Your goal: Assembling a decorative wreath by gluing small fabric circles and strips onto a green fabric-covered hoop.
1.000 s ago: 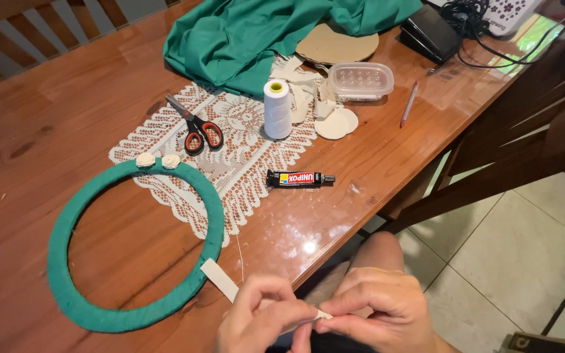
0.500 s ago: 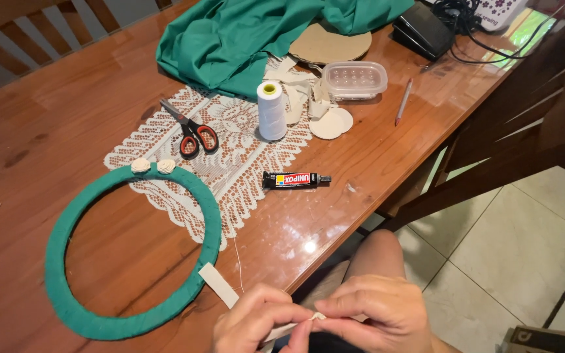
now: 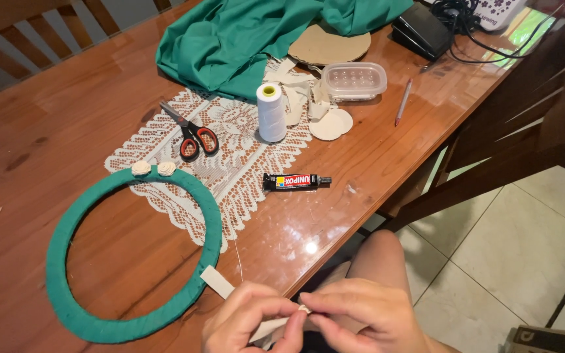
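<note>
A small rolled cream fabric piece [image 3: 304, 308] is pinched between the left hand [image 3: 250, 320] and right hand [image 3: 361, 317]; a black glue tube with a red-and-yellow label [image 3: 295, 182] lies on the wooden table [image 3: 47, 131] beside the white lace doily [image 3: 230, 163].

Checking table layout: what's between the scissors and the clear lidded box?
In the head view, a white thread spool stands on the lace doily between the scissors and the clear plastic box, with some cream fabric scraps beyond it.

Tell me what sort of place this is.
Probably a home dining table used for craft work. A wooden table with a lace runner stands on a tiled floor, and a fabric-wrapped green ring, scissors, a thread spool and a glue tube lie on it.
</note>
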